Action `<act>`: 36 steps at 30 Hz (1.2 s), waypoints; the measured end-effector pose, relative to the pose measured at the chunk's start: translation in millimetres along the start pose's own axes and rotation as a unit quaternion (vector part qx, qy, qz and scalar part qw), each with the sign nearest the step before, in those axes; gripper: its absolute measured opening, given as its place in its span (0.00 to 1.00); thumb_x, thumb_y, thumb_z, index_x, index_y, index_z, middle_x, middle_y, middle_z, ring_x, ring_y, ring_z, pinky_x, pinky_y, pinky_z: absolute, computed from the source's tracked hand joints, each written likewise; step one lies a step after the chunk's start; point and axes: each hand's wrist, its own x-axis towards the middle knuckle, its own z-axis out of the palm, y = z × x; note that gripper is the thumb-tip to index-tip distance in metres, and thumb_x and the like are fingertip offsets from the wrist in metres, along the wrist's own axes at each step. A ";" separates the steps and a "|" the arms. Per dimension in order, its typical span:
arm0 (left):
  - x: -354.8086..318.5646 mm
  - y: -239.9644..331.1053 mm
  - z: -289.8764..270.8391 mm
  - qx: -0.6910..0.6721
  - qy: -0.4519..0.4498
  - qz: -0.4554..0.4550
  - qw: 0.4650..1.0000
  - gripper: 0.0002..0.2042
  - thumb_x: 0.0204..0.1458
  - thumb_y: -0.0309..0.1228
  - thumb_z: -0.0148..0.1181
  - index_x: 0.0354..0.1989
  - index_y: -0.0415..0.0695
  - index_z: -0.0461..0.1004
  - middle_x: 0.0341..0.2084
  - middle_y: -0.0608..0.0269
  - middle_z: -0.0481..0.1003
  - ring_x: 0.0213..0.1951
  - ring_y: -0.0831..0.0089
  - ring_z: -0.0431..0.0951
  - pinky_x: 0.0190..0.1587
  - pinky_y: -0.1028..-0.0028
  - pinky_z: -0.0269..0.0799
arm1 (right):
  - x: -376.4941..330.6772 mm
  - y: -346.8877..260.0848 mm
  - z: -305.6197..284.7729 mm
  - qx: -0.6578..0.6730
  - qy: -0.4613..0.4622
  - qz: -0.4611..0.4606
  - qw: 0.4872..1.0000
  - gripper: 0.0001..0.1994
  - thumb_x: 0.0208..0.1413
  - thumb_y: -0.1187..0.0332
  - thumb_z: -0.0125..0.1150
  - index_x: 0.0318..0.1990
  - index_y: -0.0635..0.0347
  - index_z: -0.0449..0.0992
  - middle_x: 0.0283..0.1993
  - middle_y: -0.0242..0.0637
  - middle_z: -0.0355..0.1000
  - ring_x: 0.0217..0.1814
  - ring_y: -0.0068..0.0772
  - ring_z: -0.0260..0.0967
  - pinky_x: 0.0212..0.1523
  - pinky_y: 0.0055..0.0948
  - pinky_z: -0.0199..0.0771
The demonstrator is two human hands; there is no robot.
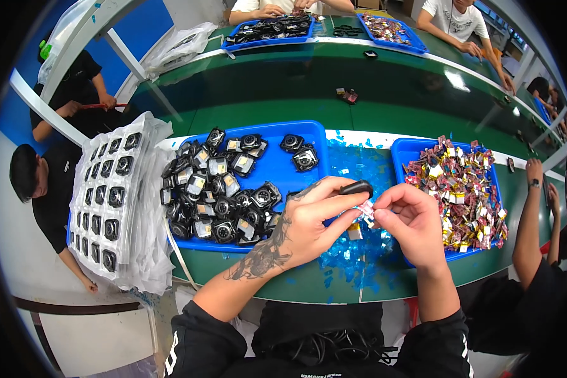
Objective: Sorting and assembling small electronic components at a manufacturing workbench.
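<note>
Head view looks down on a long green workbench (296, 94), the largest thing here, running from nine to three o'clock so that several people can sit along both edges. At nine o'clock of the hands a tall white blister tray (110, 201) leans with black round modules slotted in rows, upright where its pockets face the seat. Next to it, at ten o'clock, sits a blue bin (277, 167) heaped with loose black modules (217, 195), close enough for the left arm to reach. At two to three o'clock a second blue bin (416, 154) holds a pile of small red, yellow and white wrapped parts (463, 189), on the right arm's side. Between the bins, at twelve and six o'clock of the hands, blue film scraps (359, 167) litter the bench, probably peeled wrappings dropped where the hands work. The left hand (315, 220) has its fingers curled shut around a black module (356, 187), steadying it at chest centre. The right hand (409, 217) pinches a small pale wrapped part (366, 211) between thumb and forefinger, held against the left fingers so both pieces meet over the scraps.
</note>
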 end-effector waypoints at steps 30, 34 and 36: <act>-9.1 -6.2 8.2 -0.280 0.005 -0.204 0.938 0.18 0.52 0.15 0.59 0.53 0.31 0.71 0.49 0.50 0.74 0.50 0.68 0.77 0.53 0.72 0.75 | 0.1 18.6 21.8 -0.102 0.134 -0.102 0.980 0.13 0.51 0.81 0.65 0.38 0.62 0.65 0.36 0.34 0.71 0.35 0.17 0.69 0.35 0.16 0.69; -10.2 -6.2 8.2 -0.266 0.011 -0.200 0.943 0.18 0.53 0.15 0.59 0.54 0.31 0.71 0.49 0.50 0.74 0.49 0.68 0.77 0.53 0.73 0.75 | 0.6 21.6 24.5 -0.109 0.145 -0.122 0.976 0.12 0.51 0.81 0.64 0.37 0.62 0.64 0.36 0.35 0.71 0.35 0.17 0.68 0.35 0.16 0.69; -11.7 -7.2 9.9 -0.259 0.014 -0.188 0.947 0.18 0.53 0.17 0.59 0.53 0.33 0.72 0.50 0.49 0.74 0.48 0.68 0.77 0.51 0.73 0.76 | -0.4 22.9 26.2 -0.124 0.148 -0.131 0.972 0.12 0.51 0.81 0.64 0.36 0.62 0.64 0.36 0.36 0.71 0.34 0.17 0.68 0.34 0.16 0.69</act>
